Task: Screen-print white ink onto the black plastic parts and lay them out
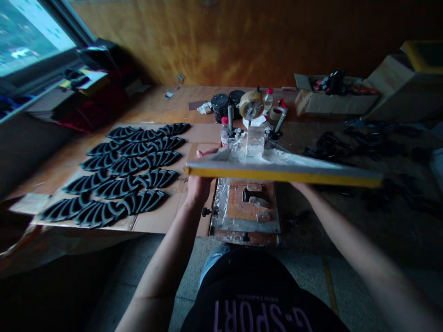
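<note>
A wide framed panel with a yellow front edge (284, 175) is raised over a small work stand. My left hand (202, 177) grips the panel's left end, fingers over its back edge. Behind and under the panel's right part is my right hand (298, 184), mostly hidden, so its fingers cannot be seen. Below the frame, a wooden plate (235, 203) on the stand bears a curved black part (256, 197). A pale block (255, 140) and whitish, plastic-like material show behind the panel's edge.
Rows of black ribbed parts (119, 166) lie on cardboard (148, 223) at left. Behind the stand are black jars (220, 106), a tape roll (251, 105) and red-capped bottles (268, 101). An open carton (335, 102) and dark parts (332, 144) are at right.
</note>
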{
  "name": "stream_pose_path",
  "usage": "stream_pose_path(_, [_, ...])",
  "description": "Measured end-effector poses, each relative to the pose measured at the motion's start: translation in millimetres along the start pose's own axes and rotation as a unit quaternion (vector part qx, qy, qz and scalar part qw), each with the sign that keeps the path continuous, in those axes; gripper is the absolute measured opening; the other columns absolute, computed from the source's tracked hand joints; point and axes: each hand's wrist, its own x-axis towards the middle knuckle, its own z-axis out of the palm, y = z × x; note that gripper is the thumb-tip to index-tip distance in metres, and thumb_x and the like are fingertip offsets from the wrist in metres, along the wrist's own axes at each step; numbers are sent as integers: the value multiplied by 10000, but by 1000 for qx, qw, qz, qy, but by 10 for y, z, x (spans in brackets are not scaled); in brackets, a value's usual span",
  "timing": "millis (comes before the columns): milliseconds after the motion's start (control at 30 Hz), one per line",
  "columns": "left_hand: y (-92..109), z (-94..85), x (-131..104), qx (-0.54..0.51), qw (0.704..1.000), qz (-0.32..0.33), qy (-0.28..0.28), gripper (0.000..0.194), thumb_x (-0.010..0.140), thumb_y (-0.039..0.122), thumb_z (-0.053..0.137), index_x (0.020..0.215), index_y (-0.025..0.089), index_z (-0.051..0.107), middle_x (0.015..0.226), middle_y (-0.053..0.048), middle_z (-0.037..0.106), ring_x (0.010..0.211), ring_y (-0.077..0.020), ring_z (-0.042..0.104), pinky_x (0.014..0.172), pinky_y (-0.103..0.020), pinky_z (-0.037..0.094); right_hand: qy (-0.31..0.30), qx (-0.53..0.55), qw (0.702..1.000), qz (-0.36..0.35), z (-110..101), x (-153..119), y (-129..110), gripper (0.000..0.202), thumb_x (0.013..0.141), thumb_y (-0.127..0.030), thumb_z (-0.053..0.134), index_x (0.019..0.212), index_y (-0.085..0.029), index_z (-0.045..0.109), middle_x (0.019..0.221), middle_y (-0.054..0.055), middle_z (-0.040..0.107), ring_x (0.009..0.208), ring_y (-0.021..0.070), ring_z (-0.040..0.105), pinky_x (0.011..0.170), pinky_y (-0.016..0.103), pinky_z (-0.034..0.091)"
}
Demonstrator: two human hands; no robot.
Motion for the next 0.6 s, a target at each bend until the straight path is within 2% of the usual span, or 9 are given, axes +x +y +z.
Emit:
stream_pose_path(100, [27, 151, 110, -30, 1000, -5, 9, 547, 865, 641, 451, 1111, 178, 608, 942, -86, 693, 828, -166, 662, 628, -254, 520, -87, -28, 995, -37, 344, -406, -267, 247, 847, -370, 658, 764, -137, 666, 779, 59, 677, 733, 156, 619, 685, 237, 504])
stream_pose_path(167, [-110, 189, -6, -50, 998, -21, 39, 545, 869, 636, 450, 1161, 192, 567, 961, -90, 695, 813, -159, 668, 610, -243, 516, -153, -64, 986, -25, 508, -575, -480, 184, 844, -320, 674, 815, -140, 646, 866, 97, 679, 832, 192, 636, 747, 266, 489])
stream_pose_path(233, [-358, 208, -273, -53, 991, -117, 26, 563, 838, 641, 505, 1165, 184, 553, 960, -104, 701, 778, -168, 673, 574, -239, 509, -187, -75, 979, 37, 579, -680, -706, 142, 906, -277, 586, 902, -139, 619, 860, 107, 674, 817, 197, 638, 721, 269, 472])
stream_pose_path(300, [-652, 227, -612, -38, 958, -280, -44, 598, 788, 655, 570, 1124, 161, 571, 959, -130, 705, 774, -198, 681, 564, -260, 519, -166, -47, 981, 89, 586, -770, -957, 157, 948, -286, 509, 946, -150, 589, 841, 102, 668, 789, 201, 633, 689, 279, 463])
stream_pose_path(333, [-790, 230, -770, -37, 939, -336, -67, 600, 774, 661, 583, 1095, 155, 582, 965, -135, 704, 790, -207, 684, 585, -277, 532, -145, -19, 986, 82, 581, -814, -1080, 157, 953, -292, 498, 944, -159, 579, 860, 103, 665, 810, 207, 630, 700, 289, 466])
stream_pose_path(400, [-1009, 182, -992, -41, 922, -379, -62, 571, 758, 655, 601, 1033, 155, 587, 951, -119, 703, 801, -207, 683, 626, -299, 549, -124, 59, 990, -9, 566, -886, -1240, 120, 946, -272, 506, 915, -181, 578, 918, 91, 660, 886, 207, 618, 768, 309, 474])
stream_pose_path(467, [-1132, -10, -1039, -16, 933, -359, -18, 540, 748, 636, 615, 991, 155, 572, 885, -93, 703, 729, -185, 677, 591, -282, 537, -130, 131, 978, -97, 532, -901, -1156, 105, 940, -209, 495, 905, -201, 594, 950, 59, 656, 939, 187, 605, 836, 310, 470])
stream_pose_path(500, [-1164, -175, -999, 20, 939, -342, 3, 532, 744, 628, 618, 980, 154, 562, 844, -81, 702, 667, -172, 667, 547, -264, 520, -126, 144, 976, -102, 498, -885, -991, 142, 936, -165, 471, 917, -207, 606, 961, 47, 656, 947, 175, 602, 852, 304, 468])
stream_pose_path(600, [-1193, -872, -732, 202, 938, -272, 69, 499, 767, 628, 561, 922, 153, 542, 679, -47, 674, 474, -143, 593, 421, -228, 442, -51, 29, 997, 52, 330, -814, -84, 315, 867, -25, 392, 999, -172, 637, 1022, 83, 648, 959, 186, 589, 858, 309, 459])
